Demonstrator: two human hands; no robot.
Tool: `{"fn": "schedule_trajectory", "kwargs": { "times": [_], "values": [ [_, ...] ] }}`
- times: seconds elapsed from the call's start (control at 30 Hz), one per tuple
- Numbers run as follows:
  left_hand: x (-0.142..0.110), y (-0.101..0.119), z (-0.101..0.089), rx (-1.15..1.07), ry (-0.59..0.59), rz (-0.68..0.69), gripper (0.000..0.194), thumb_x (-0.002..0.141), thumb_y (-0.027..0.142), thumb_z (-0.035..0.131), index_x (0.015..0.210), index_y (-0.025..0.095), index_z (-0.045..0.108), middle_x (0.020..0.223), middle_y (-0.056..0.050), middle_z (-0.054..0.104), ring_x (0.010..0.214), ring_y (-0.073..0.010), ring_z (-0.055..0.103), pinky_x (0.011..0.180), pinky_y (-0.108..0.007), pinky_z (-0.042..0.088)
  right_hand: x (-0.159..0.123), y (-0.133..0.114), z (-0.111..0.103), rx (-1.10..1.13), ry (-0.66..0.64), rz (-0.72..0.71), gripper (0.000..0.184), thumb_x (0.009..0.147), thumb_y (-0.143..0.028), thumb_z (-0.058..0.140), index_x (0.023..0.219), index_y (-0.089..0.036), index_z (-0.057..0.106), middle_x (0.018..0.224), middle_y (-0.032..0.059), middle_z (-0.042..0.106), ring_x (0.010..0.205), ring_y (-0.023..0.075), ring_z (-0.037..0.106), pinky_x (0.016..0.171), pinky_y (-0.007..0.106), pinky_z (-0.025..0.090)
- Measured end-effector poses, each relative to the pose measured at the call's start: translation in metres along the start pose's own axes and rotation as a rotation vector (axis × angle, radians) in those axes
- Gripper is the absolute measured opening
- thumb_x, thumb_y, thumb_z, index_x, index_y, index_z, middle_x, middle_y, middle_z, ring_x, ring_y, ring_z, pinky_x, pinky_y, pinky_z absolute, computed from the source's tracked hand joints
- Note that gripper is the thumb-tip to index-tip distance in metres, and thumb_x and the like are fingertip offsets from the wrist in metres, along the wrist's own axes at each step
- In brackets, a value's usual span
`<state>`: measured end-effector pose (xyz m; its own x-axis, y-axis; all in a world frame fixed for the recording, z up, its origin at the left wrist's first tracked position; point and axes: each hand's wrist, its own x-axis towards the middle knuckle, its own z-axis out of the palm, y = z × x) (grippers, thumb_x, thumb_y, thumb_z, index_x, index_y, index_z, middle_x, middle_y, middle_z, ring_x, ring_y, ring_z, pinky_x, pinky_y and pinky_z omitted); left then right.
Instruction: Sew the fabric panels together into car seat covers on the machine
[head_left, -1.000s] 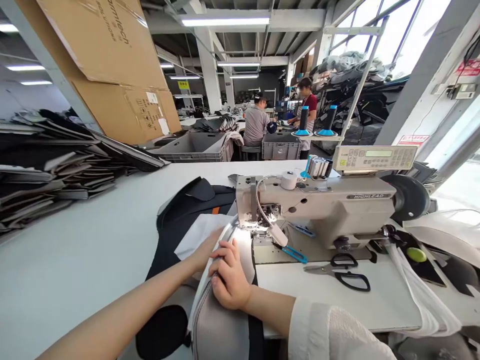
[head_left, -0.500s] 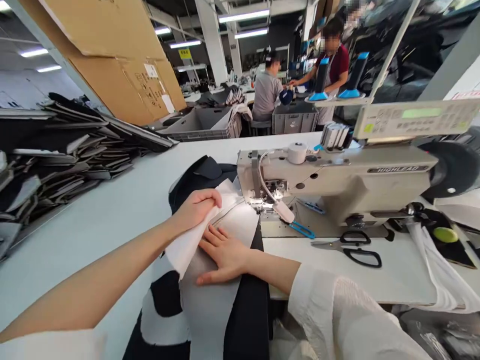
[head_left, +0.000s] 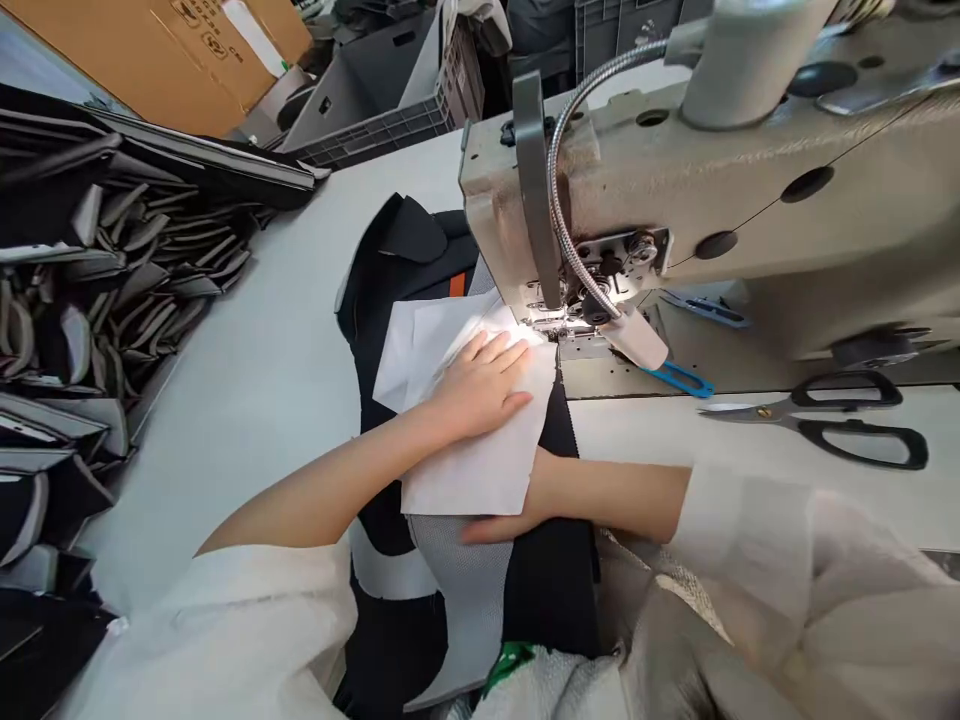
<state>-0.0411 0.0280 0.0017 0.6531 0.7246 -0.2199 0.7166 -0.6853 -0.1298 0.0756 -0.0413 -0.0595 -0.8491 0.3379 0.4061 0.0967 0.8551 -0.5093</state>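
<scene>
A white fabric piece (head_left: pixel 472 475) lies over dark and grey panels by the needle area of a sewing machine (head_left: pixel 570 325). My left hand (head_left: pixel 480 390) rests flat on the white piece, fingers stretched toward the presser foot. Below it, my right hand (head_left: pixel 536 500) reaches under the white piece's right edge. Its thumb sticks out across the grey mesh fabric (head_left: pixel 476 570); its other fingers are hidden beneath the sheet. Black fabric (head_left: pixel 555 590) hangs toward my lap. An orange tab (head_left: pixel 457 285) shows on the dark panel behind.
Black-handled scissors (head_left: pixel 795 410) lie right of the work, with blue thread snips (head_left: pixel 679 378) near the machine bed and another pair of snips (head_left: pixel 705 308) behind. Stacked dark padded pieces (head_left: pixel 150 270) line the left. A grey crate (head_left: pixel 382 120) and a cardboard box (head_left: pixel 217 60) stand beyond the table.
My left hand has released the lifted white flap and now presses it flat. The flap covers part of my right hand. My view has tipped down and come closer to the machine.
</scene>
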Motion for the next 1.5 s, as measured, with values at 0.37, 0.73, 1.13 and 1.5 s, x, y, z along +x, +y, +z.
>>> {"fn": "schedule_trajectory", "kwargs": {
  "times": [0.37,0.73,1.13,1.5],
  "values": [
    [0.033,0.008,-0.021,0.104,-0.078,-0.154,0.046,0.093,0.049,0.042,0.136,0.033,0.047,0.117,-0.009,0.059,0.083,-0.0229,0.063,0.064,-0.031,0.044,-0.032,-0.021,-0.037,-0.550,-0.116,0.095,0.020,0.083,-0.005,0.047,0.082,-0.012,0.066,0.073,0.0119,0.067,0.067,0.0215,0.060,0.055,0.031,0.039],
    [0.047,0.008,-0.010,0.170,-0.044,-0.103,0.029,0.085,0.008,0.038,0.101,0.013,0.062,0.099,-0.013,0.066,0.092,-0.0259,0.062,0.064,-0.033,0.042,-0.038,0.002,-0.029,-0.392,-0.088,-0.169,0.025,0.075,0.002,0.050,0.061,-0.017,0.058,0.053,0.0018,0.059,0.049,0.0125,0.047,0.049,0.029,0.019],
    [0.053,0.011,-0.017,0.076,-0.049,-0.213,0.027,0.088,0.014,0.041,0.101,0.014,0.064,0.090,-0.011,0.068,0.080,-0.0248,0.065,0.064,-0.033,0.046,-0.037,0.003,-0.027,-0.447,-0.008,-0.168,0.025,0.078,0.000,0.046,0.063,-0.016,0.059,0.058,0.0037,0.060,0.051,0.0146,0.051,0.047,0.029,0.022],
    [0.014,0.012,0.009,0.064,0.167,0.059,0.038,0.093,0.015,0.034,0.124,0.013,0.056,0.131,-0.011,0.057,0.117,-0.0251,0.052,0.089,-0.039,0.042,-0.042,-0.003,-0.027,-0.534,0.054,-0.121,0.021,0.085,-0.003,0.043,0.075,-0.013,0.059,0.061,0.0039,0.054,0.051,0.0125,0.045,0.049,0.029,0.019]
  ]
}}
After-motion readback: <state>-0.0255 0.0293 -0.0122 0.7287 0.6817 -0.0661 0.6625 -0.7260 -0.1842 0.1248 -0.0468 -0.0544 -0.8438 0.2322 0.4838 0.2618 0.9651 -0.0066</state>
